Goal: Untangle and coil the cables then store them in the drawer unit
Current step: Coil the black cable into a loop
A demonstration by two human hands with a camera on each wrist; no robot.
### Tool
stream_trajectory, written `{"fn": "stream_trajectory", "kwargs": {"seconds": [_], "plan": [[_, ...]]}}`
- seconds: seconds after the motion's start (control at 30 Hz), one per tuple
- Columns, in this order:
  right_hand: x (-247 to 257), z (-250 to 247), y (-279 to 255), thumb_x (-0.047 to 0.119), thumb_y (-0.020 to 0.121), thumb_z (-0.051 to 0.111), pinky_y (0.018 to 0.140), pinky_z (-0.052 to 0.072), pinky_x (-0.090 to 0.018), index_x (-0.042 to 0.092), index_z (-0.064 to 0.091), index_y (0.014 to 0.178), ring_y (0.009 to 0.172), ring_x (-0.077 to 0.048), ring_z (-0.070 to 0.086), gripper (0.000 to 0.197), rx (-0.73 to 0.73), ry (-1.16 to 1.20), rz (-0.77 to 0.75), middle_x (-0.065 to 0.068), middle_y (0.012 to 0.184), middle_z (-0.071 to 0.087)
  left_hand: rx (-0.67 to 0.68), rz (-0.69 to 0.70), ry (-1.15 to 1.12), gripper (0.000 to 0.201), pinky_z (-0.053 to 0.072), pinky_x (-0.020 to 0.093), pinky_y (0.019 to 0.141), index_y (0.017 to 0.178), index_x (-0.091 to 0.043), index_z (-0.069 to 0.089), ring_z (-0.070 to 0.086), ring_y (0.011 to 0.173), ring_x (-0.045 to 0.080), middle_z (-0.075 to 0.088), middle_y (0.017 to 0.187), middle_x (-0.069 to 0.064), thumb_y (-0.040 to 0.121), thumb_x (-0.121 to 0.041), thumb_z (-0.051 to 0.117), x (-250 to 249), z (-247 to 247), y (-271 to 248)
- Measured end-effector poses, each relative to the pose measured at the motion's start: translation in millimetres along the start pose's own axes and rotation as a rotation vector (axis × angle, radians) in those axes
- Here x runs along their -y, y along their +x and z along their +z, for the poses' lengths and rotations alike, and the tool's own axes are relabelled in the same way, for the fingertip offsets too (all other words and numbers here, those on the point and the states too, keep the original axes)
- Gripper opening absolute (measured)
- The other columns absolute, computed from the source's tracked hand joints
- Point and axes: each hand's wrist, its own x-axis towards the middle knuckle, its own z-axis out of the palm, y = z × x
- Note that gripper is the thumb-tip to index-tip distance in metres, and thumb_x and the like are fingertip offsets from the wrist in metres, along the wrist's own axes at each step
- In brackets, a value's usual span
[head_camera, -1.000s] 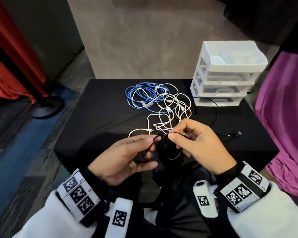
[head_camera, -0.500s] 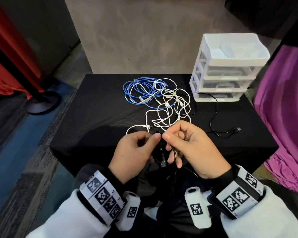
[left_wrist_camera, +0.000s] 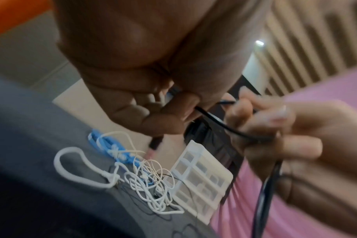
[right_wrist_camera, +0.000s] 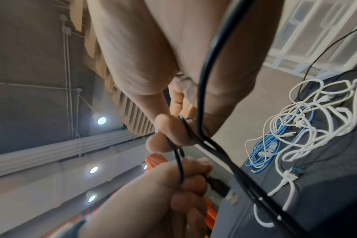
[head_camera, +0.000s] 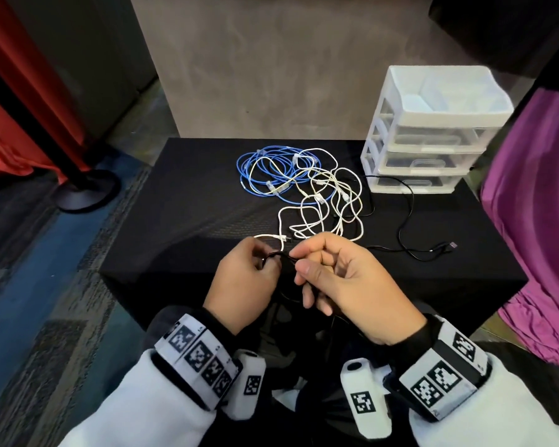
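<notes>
My left hand (head_camera: 264, 263) grips loops of a black cable (head_camera: 281, 255) above the table's front edge, fingers curled round them. My right hand (head_camera: 299, 262) pinches the same black cable just to its right. In the right wrist view the black cable (right_wrist_camera: 202, 99) runs across my right fingers (right_wrist_camera: 169, 133), and its USB plug (right_wrist_camera: 219, 187) sticks out of my left hand (right_wrist_camera: 179, 190). The cable's free length (head_camera: 407, 217) trails over the table to a plug (head_camera: 450, 245). White cables (head_camera: 323, 201) and a blue cable (head_camera: 265, 175) lie tangled mid-table. The white drawer unit (head_camera: 433, 130) stands at the back right.
The black table (head_camera: 188, 201) ends close to my hands at the front. A purple cloth (head_camera: 536, 204) hangs on the right. A red curtain and a black stand base (head_camera: 88, 191) are on the floor to the left.
My left hand has rolled over and curled round the black cable loops. My right hand has drawn in beside it, pinching the cable. The cables on the table lie as before.
</notes>
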Motion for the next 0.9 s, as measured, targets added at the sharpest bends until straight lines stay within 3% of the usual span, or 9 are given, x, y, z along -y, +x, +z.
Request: {"fn": "stream_trajectory", "kwargs": {"seconds": [0.1, 0.2, 0.3, 0.37, 0.43, 0.57, 0.77, 0.83, 0.9], "plan": [[2.6, -8.3, 1.3, -0.002, 0.102, 0.059, 0.043, 0.038, -0.022, -0.003, 0.065, 0.111, 0.056, -0.020, 0.059, 0.011, -0.040, 0.023, -0.019, -0.013, 0.081, 0.066, 0.061, 0.104, -0.065, 0.017, 0.050, 0.033, 0.057, 0.082, -0.021, 0.065, 0.048, 0.057, 0.007, 0.056, 0.066, -0.004, 0.092, -0.033, 0.074, 5.3, -7.9, -2.9], [2.5, -19.3, 5.6, 0.002, 0.103, 0.060, 0.047, 0.041, -0.023, 0.003, 0.067, 0.107, 0.060, -0.017, 0.057, 0.009, -0.112, -0.051, -0.055, -0.009, 0.082, 0.068, 0.153, 0.211, -0.131, 0.026, 0.045, 0.012, 0.076, 0.078, -0.021, 0.073, 0.057, 0.084, 0.002, 0.060, 0.093, 0.003, 0.089, -0.044, 0.070, 2.8, -20.3, -11.5], [1.8, -23.9, 8.2, 0.004, 0.102, 0.061, 0.051, 0.042, -0.025, 0.006, 0.067, 0.106, 0.065, -0.018, 0.061, 0.008, -0.136, -0.073, -0.078, -0.010, 0.086, 0.070, 0.313, 0.030, -0.629, 0.028, 0.054, 0.025, 0.092, 0.085, -0.011, 0.069, 0.067, 0.101, 0.017, 0.070, 0.107, 0.011, 0.095, -0.036, 0.059, -6.0, -23.0, -20.0], [-0.3, -20.2, 8.0, 0.003, 0.102, 0.061, 0.051, 0.044, -0.028, 0.006, 0.068, 0.106, 0.070, -0.021, 0.063, 0.009, -0.119, -0.082, -0.084, -0.010, 0.087, 0.071, 0.414, -0.125, -0.973, 0.024, 0.059, 0.038, 0.092, 0.092, -0.008, 0.060, 0.070, 0.089, 0.025, 0.070, 0.096, 0.014, 0.100, -0.030, 0.052, -15.2, -21.6, -24.1], [-3.6, -16.3, 7.6, 0.005, 0.102, 0.061, 0.052, 0.045, -0.031, 0.008, 0.069, 0.106, 0.071, -0.025, 0.058, 0.009, -0.108, -0.148, -0.094, -0.006, 0.085, 0.070, 0.489, -0.182, -1.128, 0.024, 0.058, 0.042, 0.092, 0.093, -0.009, 0.054, 0.059, 0.069, 0.019, 0.057, 0.078, 0.007, 0.106, -0.028, 0.046, -22.5, -21.1, -25.7], [-8.1, -15.4, 6.3, 0.006, 0.103, 0.062, 0.054, 0.041, -0.032, 0.008, 0.069, 0.104, 0.069, -0.028, 0.051, 0.007, -0.117, -0.180, -0.103, -0.002, 0.079, 0.068, 0.587, -0.273, -1.090, 0.028, 0.055, 0.039, 0.089, 0.094, -0.010, 0.054, 0.033, 0.056, 0.014, 0.030, 0.068, -0.001, 0.107, -0.028, 0.038, -29.3, -24.2, -25.7], [-6.7, -17.7, 9.0, 0.012, 0.102, 0.065, 0.060, 0.042, -0.021, 0.013, 0.070, 0.092, 0.063, -0.011, 0.051, 0.012, -0.176, -0.283, -0.134, -0.008, 0.073, 0.062, 0.546, -0.257, -1.074, 0.034, 0.041, 0.027, 0.058, 0.081, -0.015, 0.053, 0.019, 0.048, 0.008, 0.019, 0.063, -0.006, 0.108, -0.030, 0.039, -34.1, -24.9, -31.2], [-4.2, -22.3, 15.7, 0.015, 0.102, 0.065, 0.067, 0.043, -0.027, 0.017, 0.069, 0.089, 0.064, -0.008, 0.051, 0.014, -0.253, -0.346, -0.198, -0.011, 0.074, 0.062, 0.536, -0.212, -0.996, 0.033, 0.049, 0.031, 0.065, 0.081, -0.014, 0.052, 0.028, 0.048, 0.010, 0.021, 0.061, -0.004, 0.108, -0.028, 0.039, -36.8, -21.8, -34.1], [-1.8, -23.0, 20.6, 0.019, 0.102, 0.066, 0.071, 0.046, -0.033, 0.019, 0.068, 0.089, 0.068, -0.010, 0.053, 0.013, -0.321, -0.378, -0.246, -0.006, 0.075, 0.062, 0.502, -0.154, -0.918, 0.033, 0.058, 0.042, 0.085, 0.082, -0.012, 0.051, 0.052, 0.055, 0.018, 0.023, 0.061, 0.000, 0.109, -0.026, 0.037, -40.8, -18.9, -34.7]]}}
